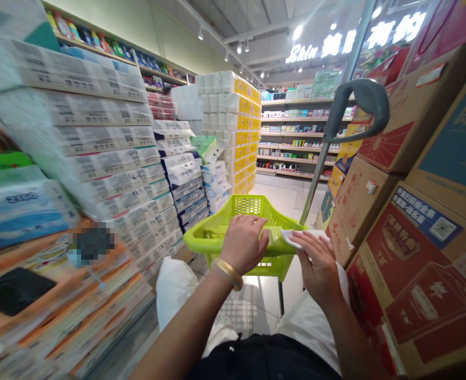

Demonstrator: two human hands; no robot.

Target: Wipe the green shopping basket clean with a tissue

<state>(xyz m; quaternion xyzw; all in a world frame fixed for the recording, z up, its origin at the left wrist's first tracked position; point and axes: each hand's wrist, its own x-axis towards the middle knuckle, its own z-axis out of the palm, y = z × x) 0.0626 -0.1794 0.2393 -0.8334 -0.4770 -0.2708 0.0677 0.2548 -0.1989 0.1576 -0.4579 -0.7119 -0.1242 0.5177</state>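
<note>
A yellow-green plastic shopping basket [201, 243] with perforated walls stands in front of my knees. My left hand [243, 244], with a gold-coloured bangle at the wrist, is closed over its near rim; the fingertips are partly hidden. On the right part of the same rim, my right hand [315, 264] presses a white cloth [294, 238] against the plastic, with the fingers laid over it. I cannot tell whether the cloth is fabric or paper. The basket's grey pull handle [383, 113] rises on a metal pole to the right.
Stacked tissue packs [114, 142] line the left, with a black phone-like slab [17, 290] lying on the lower ones. Cardboard cartons [430, 285] are piled close on the right. Shelves of small goods [292, 132] stand at the back, beyond pale floor [274, 187].
</note>
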